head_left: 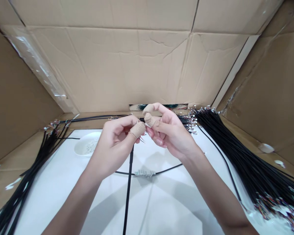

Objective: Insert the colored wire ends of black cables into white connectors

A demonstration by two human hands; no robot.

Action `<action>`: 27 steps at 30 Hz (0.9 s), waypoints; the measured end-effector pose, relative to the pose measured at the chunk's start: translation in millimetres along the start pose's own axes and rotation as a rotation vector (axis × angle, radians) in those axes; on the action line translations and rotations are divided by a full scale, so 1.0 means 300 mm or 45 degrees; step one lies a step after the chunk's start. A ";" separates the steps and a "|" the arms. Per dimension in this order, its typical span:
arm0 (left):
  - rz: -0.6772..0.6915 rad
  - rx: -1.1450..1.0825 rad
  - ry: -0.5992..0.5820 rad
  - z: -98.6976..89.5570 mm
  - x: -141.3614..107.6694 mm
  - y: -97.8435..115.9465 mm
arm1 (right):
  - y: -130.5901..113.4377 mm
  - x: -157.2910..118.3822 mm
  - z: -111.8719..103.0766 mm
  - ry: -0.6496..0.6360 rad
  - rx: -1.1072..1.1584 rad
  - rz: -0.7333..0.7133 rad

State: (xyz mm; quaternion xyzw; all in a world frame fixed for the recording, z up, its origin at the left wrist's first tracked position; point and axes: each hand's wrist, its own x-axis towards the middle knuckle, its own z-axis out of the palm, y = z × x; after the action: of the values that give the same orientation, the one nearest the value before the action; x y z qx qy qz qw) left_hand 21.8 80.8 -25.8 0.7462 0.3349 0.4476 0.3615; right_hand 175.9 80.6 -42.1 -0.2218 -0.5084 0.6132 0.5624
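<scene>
Observation from the remote station. The left hand [115, 147] and right hand [169, 130] are raised together over the middle of the white bench [51, 192], almost touching at the fingertips. Beige tape [137, 130] is wrapped around fingers on both hands.

Left grip: narrow, curled around the end of a black cable [129, 192], which drops toward me across the bench and leaves the view at the near side. Fine wire ends [142, 140] splay just beside the left thumb. Right grip: narrow, pinching a small pale piece [148, 123] close to the cable end. It is too small for me to identify.

Container: a white bowl [87, 143] sits on the bench at far left, partly behind the left hand. It holds small pale bits, too small to tell.

Cardboard walls [112, 65] rise on the far, left and right sides. A thick bundle of black cables [242, 156] lies at right, its multicoloured wire ends [276, 205] at near right. A second bundle [39, 163] lies at left and a third [186, 122] at far centre. A thin black lead [161, 169] with a white inline connector [141, 173] crosses the bench below the hands.
</scene>
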 end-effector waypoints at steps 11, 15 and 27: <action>0.074 0.008 -0.035 -0.003 -0.034 0.026 | -0.011 -0.038 0.027 0.017 0.000 -0.111; 0.053 0.033 -0.095 -0.016 -0.055 0.038 | -0.030 -0.056 0.035 -0.016 0.009 -0.014; 0.097 -0.006 -0.209 -0.016 -0.096 0.077 | -0.076 -0.108 0.046 -0.136 -0.052 0.048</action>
State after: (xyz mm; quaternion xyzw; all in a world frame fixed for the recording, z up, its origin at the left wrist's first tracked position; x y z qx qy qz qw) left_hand 10.7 46.4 -16.9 0.7917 0.2747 0.3991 0.3721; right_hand 183.4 42.4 -26.6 -0.2097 -0.5459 0.6240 0.5182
